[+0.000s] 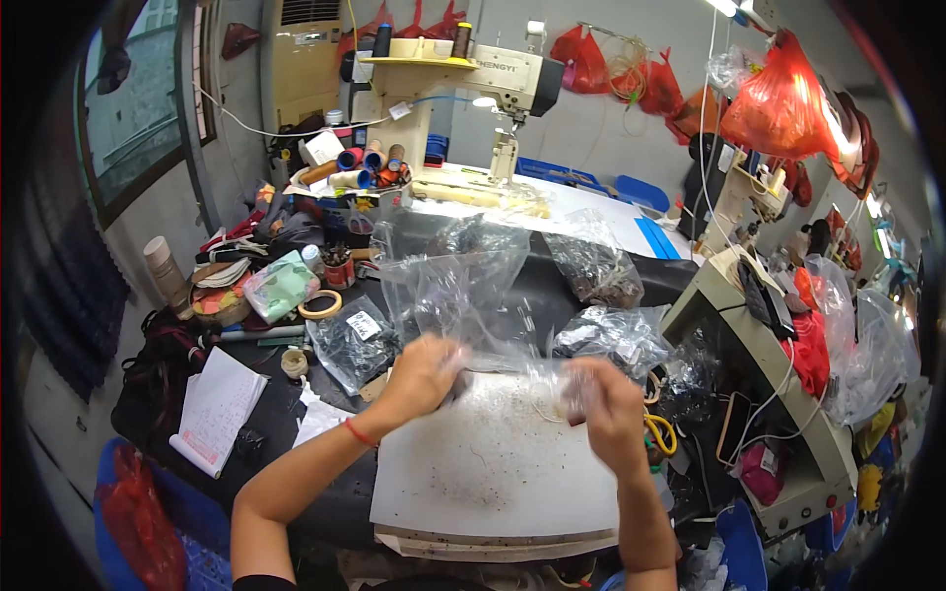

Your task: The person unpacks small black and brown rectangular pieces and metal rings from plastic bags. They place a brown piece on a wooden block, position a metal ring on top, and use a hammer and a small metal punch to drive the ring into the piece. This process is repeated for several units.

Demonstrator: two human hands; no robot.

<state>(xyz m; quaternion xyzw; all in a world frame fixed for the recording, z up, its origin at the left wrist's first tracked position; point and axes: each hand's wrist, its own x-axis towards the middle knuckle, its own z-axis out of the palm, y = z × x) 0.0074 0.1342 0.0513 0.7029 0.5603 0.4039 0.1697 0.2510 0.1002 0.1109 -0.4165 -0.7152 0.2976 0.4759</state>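
A clear plastic bag (448, 291) is stretched between my two hands over the near part of the work table. My left hand (426, 376), with a red band round its wrist, is closed on the bag's edge on the left. On the right, my right hand (613, 414) grips the other side of it, its fingers a little blurred. Below the hands lies a white board (483, 473) speckled with dark bits. Beyond the bag rest clear bags with dark contents, one (596, 266) farther back and another (613, 337) nearer my right hand.
An industrial sewing machine (507, 77) stands at the back. On the left are thread spools (372, 158), a tape roll (320, 303), an open notebook (219, 409) and a labelled bag (355, 340). Yellow-handled scissors (662, 433) lie right of the board, beside a beige machine cabinet (754, 394).
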